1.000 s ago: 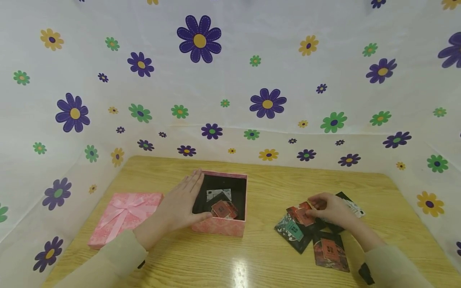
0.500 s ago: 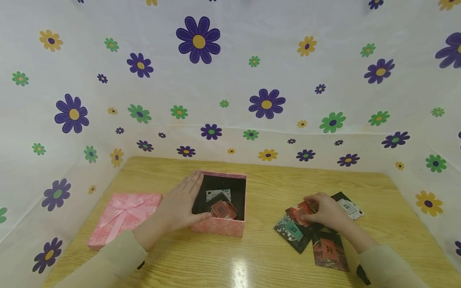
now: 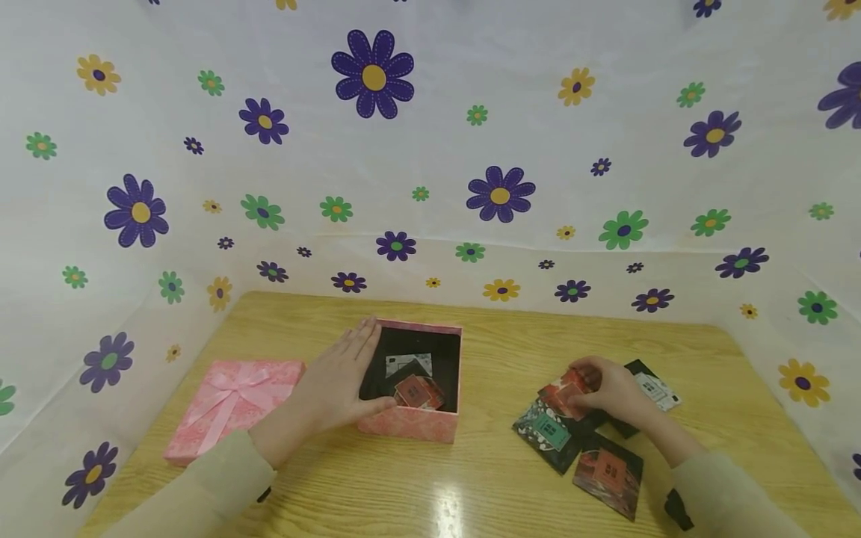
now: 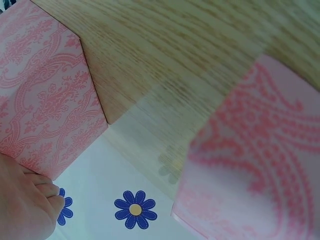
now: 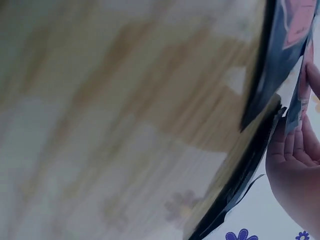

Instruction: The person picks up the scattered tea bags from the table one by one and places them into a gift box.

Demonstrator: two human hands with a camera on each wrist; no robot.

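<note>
In the head view my left hand (image 3: 332, 385) lies along the left wall of an open pink box (image 3: 410, 426), fingers extended and thumb at its front edge. The left wrist view shows these fingers against the patterned box wall (image 4: 45, 90). A few flat packets, one with a red label (image 3: 413, 390), lie inside on the black lining. My right hand (image 3: 615, 392) pinches a red packet (image 3: 561, 387) between thumb and fingers. It is over a loose pile containing a green-labelled packet (image 3: 551, 433), a red-labelled packet (image 3: 608, 472) and a black-and-white packet (image 3: 655, 390).
A pink lid (image 3: 232, 403) with a ribbon bow lies left of the box, partly behind my left forearm. The wooden table (image 3: 498, 478) is enclosed by white flowered cloth (image 3: 430, 142) at the back and sides.
The right hand has shifted slightly over the pile and holds the red packet. The red-labelled packet nearest me has turned and slid a little. The left hand stays on the box.
</note>
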